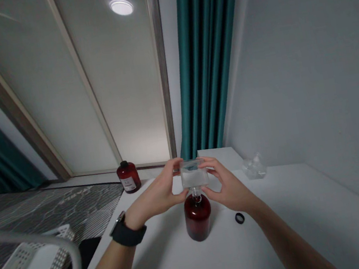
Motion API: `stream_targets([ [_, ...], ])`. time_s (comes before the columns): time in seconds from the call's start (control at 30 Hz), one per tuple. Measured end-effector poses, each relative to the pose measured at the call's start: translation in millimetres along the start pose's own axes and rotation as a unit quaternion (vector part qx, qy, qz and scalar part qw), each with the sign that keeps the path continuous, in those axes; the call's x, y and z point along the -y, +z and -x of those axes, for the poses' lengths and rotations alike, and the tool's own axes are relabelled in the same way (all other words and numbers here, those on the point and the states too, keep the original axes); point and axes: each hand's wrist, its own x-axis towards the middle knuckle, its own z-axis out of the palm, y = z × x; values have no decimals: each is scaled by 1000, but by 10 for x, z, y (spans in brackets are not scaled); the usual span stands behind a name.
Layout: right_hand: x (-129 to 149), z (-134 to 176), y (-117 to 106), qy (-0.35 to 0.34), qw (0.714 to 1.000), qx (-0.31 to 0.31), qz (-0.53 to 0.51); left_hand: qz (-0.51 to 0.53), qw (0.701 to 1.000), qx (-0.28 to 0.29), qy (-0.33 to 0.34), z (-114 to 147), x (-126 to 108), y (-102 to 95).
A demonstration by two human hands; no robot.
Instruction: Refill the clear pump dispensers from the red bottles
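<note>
A clear square bottle (194, 175), partly filled with whitish contents, is turned neck down. My left hand (170, 183) grips its left side between thumb and fingers. From the right, my right hand (219, 180) holds it the same way. Its narrow neck meets the mouth of a dark red, see-through bottle (198, 220) that stands upright on the white table (172, 263). Whether the neck sits inside that mouth or only over it, I cannot tell. To the right of the red bottle lies a black ring-shaped cap (239, 218).
A second red bottle (129, 177) with a white label and black cap stands at the table's far left edge. At the back are a white box (220, 156) and a crumpled clear plastic bag (255, 168). White perforated baskets (33, 266) and a curved grey bar (73, 260) are at lower left.
</note>
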Motion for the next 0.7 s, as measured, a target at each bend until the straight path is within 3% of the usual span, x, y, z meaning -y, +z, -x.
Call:
stream_targets([
  [0.7,14,-2,-7,-4,1000,-4,6,-16,1000,8,-5,3,-18,-28],
])
